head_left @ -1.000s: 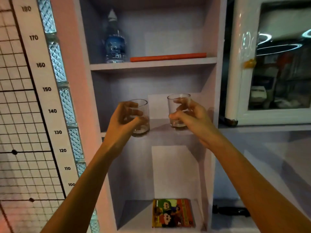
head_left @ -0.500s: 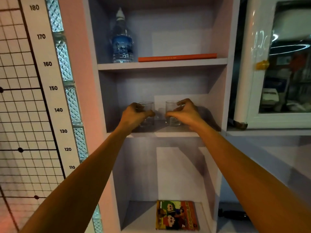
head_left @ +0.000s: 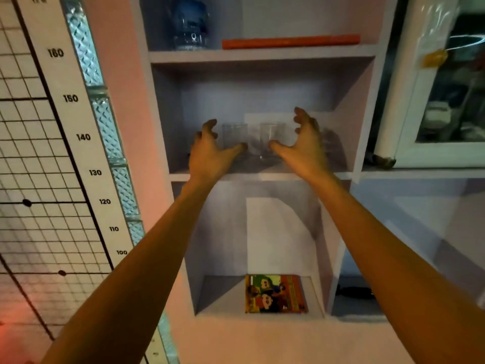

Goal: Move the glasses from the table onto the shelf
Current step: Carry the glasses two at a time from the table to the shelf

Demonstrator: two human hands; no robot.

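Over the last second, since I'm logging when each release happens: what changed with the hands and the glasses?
Both hands carried the glasses forward into the middle shelf and set them down. The left hand has let go of the left glass and the right hand of the right glass; both hands are now open, fingers spread. The bottle, orange book and comic book stayed put.

We list two glasses, left glass (head_left: 234, 136) and right glass (head_left: 271, 139), upright on the middle shelf (head_left: 262, 176); left hand (head_left: 210, 151) and right hand (head_left: 304, 143) spread, flanking them.
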